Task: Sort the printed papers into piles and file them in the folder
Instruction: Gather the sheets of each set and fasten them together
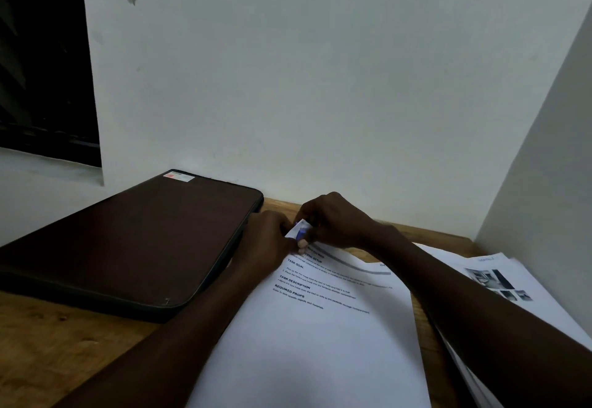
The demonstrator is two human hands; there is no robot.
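Observation:
A printed paper sheet [323,321] with headed text lies in front of me on the wooden table [48,350]. Both hands meet at its far left corner. My left hand [267,238] pinches that corner, which is curled up and shows blue print. My right hand [333,220] grips the same curled corner from the other side. A closed dark brown folder [128,241] lies flat on the left, right beside my left hand. A pile of printed papers with photos [499,282] sits to the right, partly under my right forearm.
A white wall stands close behind the table, and a white side panel [544,167] closes in the right. A dark window opening [41,55] is at the upper left above a white ledge.

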